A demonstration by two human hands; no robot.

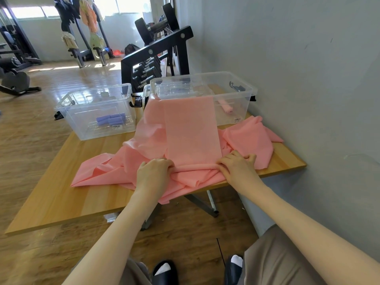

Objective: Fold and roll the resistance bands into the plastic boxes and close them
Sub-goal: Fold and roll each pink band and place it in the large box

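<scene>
Head view: both hands rolling a pink band on the worktop [61, 202]
Left hand [153, 174] and right hand [238, 168] curl over the pink band [192, 136], which drapes from the 12 o'clock box [236, 112]; second box [92, 114] at 10 o'clock

Band [191, 130] draped over R box [242, 93]

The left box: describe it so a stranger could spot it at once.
On the wooden table, two clear plastic boxes stand at the far edge. The left box sits apart from the pink band. Only it holds purple rolls; its neighbour holds a pink one.
</scene>
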